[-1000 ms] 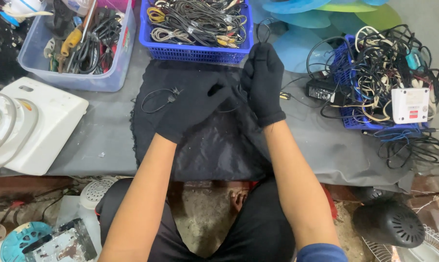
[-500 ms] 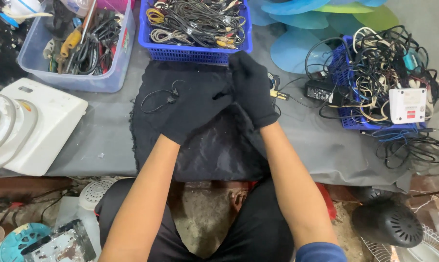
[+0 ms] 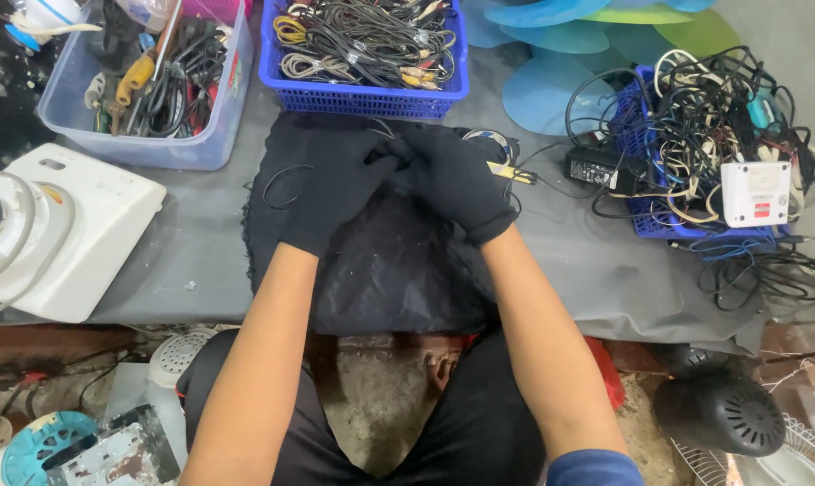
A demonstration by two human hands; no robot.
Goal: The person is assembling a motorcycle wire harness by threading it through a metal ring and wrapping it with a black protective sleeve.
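Both my hands wear black gloves and rest on a black cloth [image 3: 380, 279] spread over the grey table cover. My left hand [image 3: 331, 193] and my right hand [image 3: 457, 184] meet fingertip to fingertip near the cloth's far edge. A thin black wire loop [image 3: 284, 184] lies on the cloth beside my left hand. Black gloves against black cloth hide whether the fingers pinch anything. A small round part with a yellow-tipped lead [image 3: 506, 166] lies just right of my right hand.
Behind the hands stands a blue basket of coiled cables [image 3: 362, 94]. A clear bin of tools [image 3: 146, 148] is at the far left, a white appliance [image 3: 65, 234] at the left, and a tangle of cables with adapters [image 3: 713, 171] at the right. Blue fan blades [image 3: 551, 99] lie behind.
My right hand, held up with fingers extended a second ago, has come down and forward onto the cloth. My left hand stayed against it and lowered with it.
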